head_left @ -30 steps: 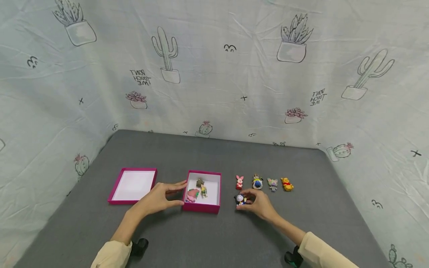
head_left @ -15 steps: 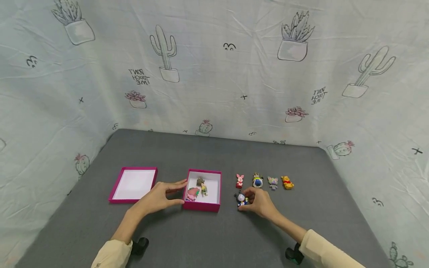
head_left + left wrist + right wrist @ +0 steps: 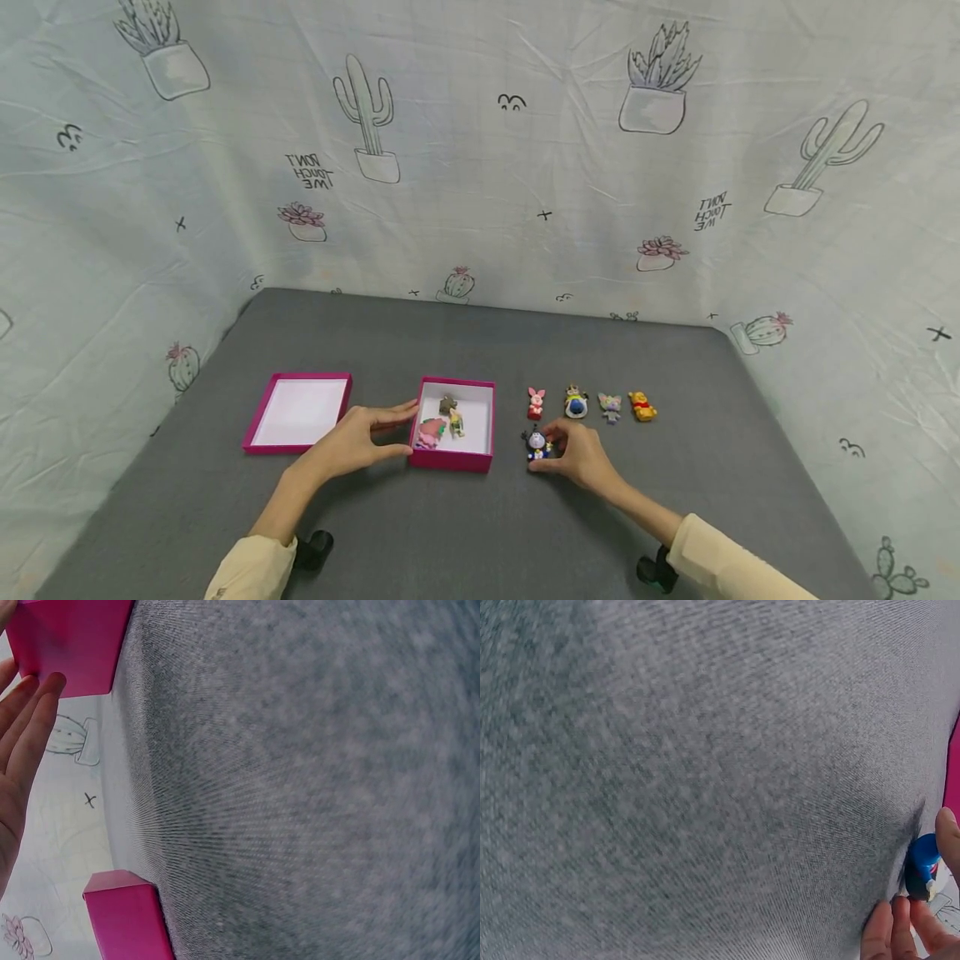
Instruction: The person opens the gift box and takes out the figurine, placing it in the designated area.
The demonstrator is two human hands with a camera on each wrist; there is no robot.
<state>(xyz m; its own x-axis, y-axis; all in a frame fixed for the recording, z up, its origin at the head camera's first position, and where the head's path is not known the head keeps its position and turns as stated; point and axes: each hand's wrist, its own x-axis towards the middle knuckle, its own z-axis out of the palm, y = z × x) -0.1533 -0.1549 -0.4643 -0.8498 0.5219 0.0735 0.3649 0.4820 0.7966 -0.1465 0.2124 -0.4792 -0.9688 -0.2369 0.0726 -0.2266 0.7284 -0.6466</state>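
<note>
In the head view my right hand [image 3: 581, 454] pinches a small dark-blue figurine [image 3: 537, 444] with a pale face, between thumb and fingers, low over the table. The right wrist view shows part of this figurine as a blue shape [image 3: 924, 851] between the thumb and fingertips. My left hand [image 3: 352, 442] touches the left side of an open magenta box [image 3: 453, 460], its fingers extended and its thumb near the front corner. Inside the box lie a pink figurine [image 3: 431, 433], a green-and-yellow one [image 3: 457, 423] and a grey-brown one [image 3: 447, 405].
A magenta lid [image 3: 300, 412] with a white inside lies left of the box. Behind the right hand, a row holds a pink piglet figurine [image 3: 536, 403], a blue-and-yellow figurine [image 3: 576, 402], a grey cat-like figurine [image 3: 611, 407] and a yellow bear figurine [image 3: 642, 407]. A printed cloth [image 3: 480, 167] hangs behind the grey table.
The dark-blue figurine has shifted slightly in the right hand's fingers, and more of its front shows. The left hand has stayed at the box.
</note>
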